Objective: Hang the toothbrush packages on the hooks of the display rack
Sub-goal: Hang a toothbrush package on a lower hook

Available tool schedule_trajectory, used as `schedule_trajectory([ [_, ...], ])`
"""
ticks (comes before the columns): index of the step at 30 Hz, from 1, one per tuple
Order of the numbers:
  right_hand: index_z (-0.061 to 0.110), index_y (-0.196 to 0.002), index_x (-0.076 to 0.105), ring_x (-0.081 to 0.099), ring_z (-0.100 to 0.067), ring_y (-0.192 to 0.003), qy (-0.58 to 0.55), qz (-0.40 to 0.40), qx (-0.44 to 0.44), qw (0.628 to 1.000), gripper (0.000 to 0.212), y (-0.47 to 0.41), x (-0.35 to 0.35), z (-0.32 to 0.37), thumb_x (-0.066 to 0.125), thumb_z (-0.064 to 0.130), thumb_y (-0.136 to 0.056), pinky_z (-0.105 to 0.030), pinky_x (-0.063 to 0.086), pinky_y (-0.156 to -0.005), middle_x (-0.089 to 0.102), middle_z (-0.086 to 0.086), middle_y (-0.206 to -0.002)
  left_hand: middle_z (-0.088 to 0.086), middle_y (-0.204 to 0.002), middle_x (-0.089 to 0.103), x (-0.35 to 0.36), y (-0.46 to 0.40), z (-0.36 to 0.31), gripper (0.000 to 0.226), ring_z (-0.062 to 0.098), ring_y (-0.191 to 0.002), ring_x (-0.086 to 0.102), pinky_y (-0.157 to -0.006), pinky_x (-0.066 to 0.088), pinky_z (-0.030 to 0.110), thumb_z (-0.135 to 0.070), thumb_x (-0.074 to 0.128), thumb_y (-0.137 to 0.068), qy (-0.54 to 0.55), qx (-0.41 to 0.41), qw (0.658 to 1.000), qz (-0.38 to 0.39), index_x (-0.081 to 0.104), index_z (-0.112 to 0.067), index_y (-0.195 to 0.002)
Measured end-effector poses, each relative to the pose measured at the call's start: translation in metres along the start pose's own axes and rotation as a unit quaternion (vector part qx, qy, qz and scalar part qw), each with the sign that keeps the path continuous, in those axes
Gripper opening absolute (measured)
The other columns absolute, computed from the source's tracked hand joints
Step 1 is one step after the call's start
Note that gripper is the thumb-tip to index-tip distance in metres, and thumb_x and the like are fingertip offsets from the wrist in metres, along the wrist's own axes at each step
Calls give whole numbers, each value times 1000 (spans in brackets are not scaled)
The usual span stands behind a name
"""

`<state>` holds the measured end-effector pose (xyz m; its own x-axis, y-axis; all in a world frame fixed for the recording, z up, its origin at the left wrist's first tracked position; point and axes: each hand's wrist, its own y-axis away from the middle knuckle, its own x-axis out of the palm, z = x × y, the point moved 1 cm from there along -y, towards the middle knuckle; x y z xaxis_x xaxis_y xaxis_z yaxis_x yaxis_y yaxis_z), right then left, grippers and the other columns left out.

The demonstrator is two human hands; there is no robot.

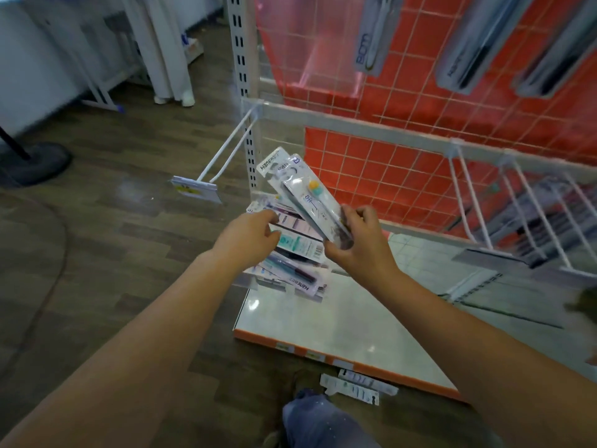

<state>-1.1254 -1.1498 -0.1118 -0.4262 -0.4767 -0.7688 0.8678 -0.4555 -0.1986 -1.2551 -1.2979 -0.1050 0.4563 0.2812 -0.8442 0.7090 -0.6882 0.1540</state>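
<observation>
My right hand (357, 245) grips the lower end of two or three toothbrush packages (303, 195), held tilted up to the left. My left hand (250, 236) reaches into a pile of toothbrush packages (290, 253) in a clear bin at the rack's left end; its fingertips touch the top of the pile, and whether they pinch one is hidden. An empty white double-wire hook (226, 156) with a price tag juts out left of the rack post. More hooks (504, 202) at right carry hung packages.
The display rack has a white wire grid (403, 147) over orange backing, with grey packages (371, 33) hanging higher up. A white base shelf (339, 321) with an orange edge lies below. Two packages (358, 386) lie on the wood floor by my knee. A fan base (32, 163) stands at left.
</observation>
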Motion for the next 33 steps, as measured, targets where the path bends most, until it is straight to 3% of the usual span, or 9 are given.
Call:
schedule_trajectory([
  [4,7,-141,35,37,-4,-91,-27,-37,7,999,73,6,-17,17,72,25,-80,0,38,-68,30,5,-108,2,-103,62,-18,10,-21,30,18,-92,59,-82,49,31,-24,54,-92,51,43,998,-1,55,-17,-121],
  [10,9,-133,45,44,6,-86,-96,-74,-22,992,65,12,-48,58,75,21,-77,0,42,-64,37,3,-106,-9,-93,61,-42,24,-51,29,13,-92,60,-86,50,30,-15,67,-83,157,87,982,59,52,-27,-105],
  [17,14,-130,47,46,7,-79,-142,-63,-28,987,62,11,-69,93,76,21,-75,-1,41,-61,40,5,-103,6,-103,69,-67,40,-74,47,18,-98,66,-89,52,33,13,63,-74,353,88,925,112,58,-17,-110],
  [20,16,-130,45,47,3,-80,-147,-52,-28,987,64,5,-70,101,77,23,-75,-2,42,-60,42,4,-105,6,-98,70,-79,46,-81,53,16,-94,67,-80,55,26,24,54,-69,410,99,898,128,60,-16,-103],
  [22,15,-129,45,47,3,-79,-157,-50,-27,986,64,1,-73,104,77,22,-74,-3,41,-58,44,3,-105,12,-102,69,-85,47,-83,54,22,-98,66,-86,54,32,20,57,-62,439,94,884,132,61,-15,-103],
  [25,16,-128,44,49,4,-80,-183,-36,-23,982,63,-4,-77,108,77,22,-75,-3,41,-56,50,-2,-108,21,-115,64,-91,41,-80,69,33,-110,61,-100,45,48,12,60,-55,459,63,876,129,52,-1,-123],
  [30,18,-125,43,54,4,-81,-222,-25,-14,975,58,-8,-83,112,75,20,-77,-6,46,-59,52,8,-100,24,-114,63,-97,36,-81,64,36,-107,61,-98,45,54,11,53,-54,488,72,860,132,56,-4,-116],
  [33,22,-122,44,61,-5,-83,-261,-27,2,965,53,-10,-86,110,74,20,-79,-15,53,-65,56,8,-97,22,-118,61,-97,32,-83,64,37,-109,60,-96,46,52,10,56,-57,505,78,849,133,54,-7,-118],
])
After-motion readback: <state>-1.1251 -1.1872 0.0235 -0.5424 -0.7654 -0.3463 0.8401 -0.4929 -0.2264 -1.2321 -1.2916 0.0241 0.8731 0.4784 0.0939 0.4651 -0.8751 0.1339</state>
